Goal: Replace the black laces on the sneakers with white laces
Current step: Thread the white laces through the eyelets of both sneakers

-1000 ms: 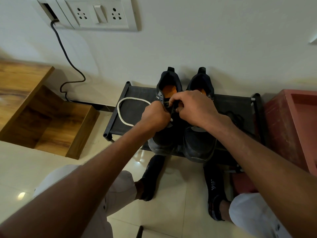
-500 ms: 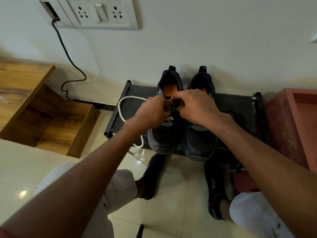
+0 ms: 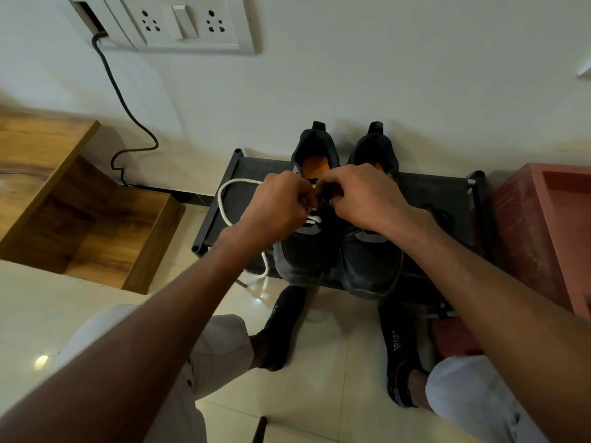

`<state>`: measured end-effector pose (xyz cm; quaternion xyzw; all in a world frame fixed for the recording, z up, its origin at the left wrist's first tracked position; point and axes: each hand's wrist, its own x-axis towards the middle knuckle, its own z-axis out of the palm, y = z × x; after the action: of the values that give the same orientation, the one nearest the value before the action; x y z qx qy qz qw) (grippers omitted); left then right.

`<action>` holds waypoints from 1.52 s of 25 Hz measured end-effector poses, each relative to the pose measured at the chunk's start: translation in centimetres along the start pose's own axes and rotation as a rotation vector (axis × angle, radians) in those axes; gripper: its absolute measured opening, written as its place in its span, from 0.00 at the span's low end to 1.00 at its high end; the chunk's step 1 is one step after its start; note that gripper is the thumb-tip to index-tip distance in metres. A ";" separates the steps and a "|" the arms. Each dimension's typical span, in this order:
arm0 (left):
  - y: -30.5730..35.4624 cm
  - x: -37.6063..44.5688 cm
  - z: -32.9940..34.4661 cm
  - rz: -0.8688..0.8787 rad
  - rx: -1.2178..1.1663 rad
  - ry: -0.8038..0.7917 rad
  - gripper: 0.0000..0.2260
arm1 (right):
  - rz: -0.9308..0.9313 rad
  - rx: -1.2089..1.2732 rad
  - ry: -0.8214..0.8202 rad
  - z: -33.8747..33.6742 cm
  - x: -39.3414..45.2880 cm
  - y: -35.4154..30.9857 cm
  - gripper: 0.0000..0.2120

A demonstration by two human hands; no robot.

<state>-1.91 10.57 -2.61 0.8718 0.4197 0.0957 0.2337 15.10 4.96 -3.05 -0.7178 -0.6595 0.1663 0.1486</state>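
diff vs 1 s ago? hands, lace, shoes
The left hand slid up the left dark sneaker towards its collar, uncovering white lace rows on the lower eyelets. The white rope lace fed down: its tail now hangs off the front edge of the black fabric shoe rack. The right hand stayed pinching at the same spot. Both sneakers and rack unmoved.

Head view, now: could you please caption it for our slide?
Both hands, left hand and right hand, thread a white lace through the left sneaker on a black rack.
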 end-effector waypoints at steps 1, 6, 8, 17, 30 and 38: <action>0.0 0.0 0.2 0.001 0.021 0.005 0.08 | -0.004 0.003 0.003 0.0 0.0 0.0 0.19; 0.0 -0.1 0.2 0.022 -0.014 0.079 0.08 | -0.004 0.004 0.001 -0.1 0.0 0.0 0.18; -0.1 -0.3 0.5 0.021 -0.025 0.077 0.11 | -0.008 -0.003 -0.003 -0.2 0.0 0.1 0.20; -0.3 0.7 1.2 -0.021 0.062 0.030 0.23 | -0.019 0.007 -0.032 -0.4 0.0 0.0 0.19; -1.0 1.5 0.1 -0.125 -0.302 -0.135 0.26 | 0.003 0.011 -0.031 -0.4 -0.1 0.0 0.15; -0.3 1.6 0.3 -0.118 -0.262 -0.116 0.28 | -0.013 0.002 -0.025 -0.1 0.0 0.2 0.14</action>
<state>-1.02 11.89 -3.10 0.8117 0.4400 0.0853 0.3744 15.38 4.97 -3.04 -0.7111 -0.6660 0.1747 0.1423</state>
